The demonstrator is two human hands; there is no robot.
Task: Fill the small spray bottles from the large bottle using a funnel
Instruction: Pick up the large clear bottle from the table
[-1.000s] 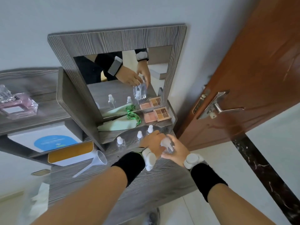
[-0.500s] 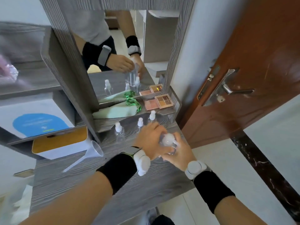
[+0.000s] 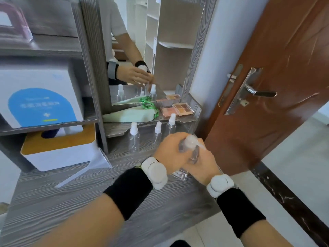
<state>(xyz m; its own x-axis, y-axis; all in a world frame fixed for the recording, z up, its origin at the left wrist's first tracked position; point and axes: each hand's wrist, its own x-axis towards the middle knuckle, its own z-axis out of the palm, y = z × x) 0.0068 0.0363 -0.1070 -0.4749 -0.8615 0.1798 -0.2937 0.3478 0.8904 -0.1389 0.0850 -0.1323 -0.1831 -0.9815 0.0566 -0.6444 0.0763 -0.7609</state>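
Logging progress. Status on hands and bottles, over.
The left hand and right hand grip the large bottle, upright on the tabletop. Small spray bottles capped behind it. Funnel lies left, untouched. No obstruction seen.

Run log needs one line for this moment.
left hand, right hand: both grip large bottle | funnel: lying on desk, untouched | small spray bottles: three upright, capped

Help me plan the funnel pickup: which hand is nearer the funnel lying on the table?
Left. The left hand grips the large bottle to the right of the funnel; the right hand holds that bottle's far side, farther from the funnel.
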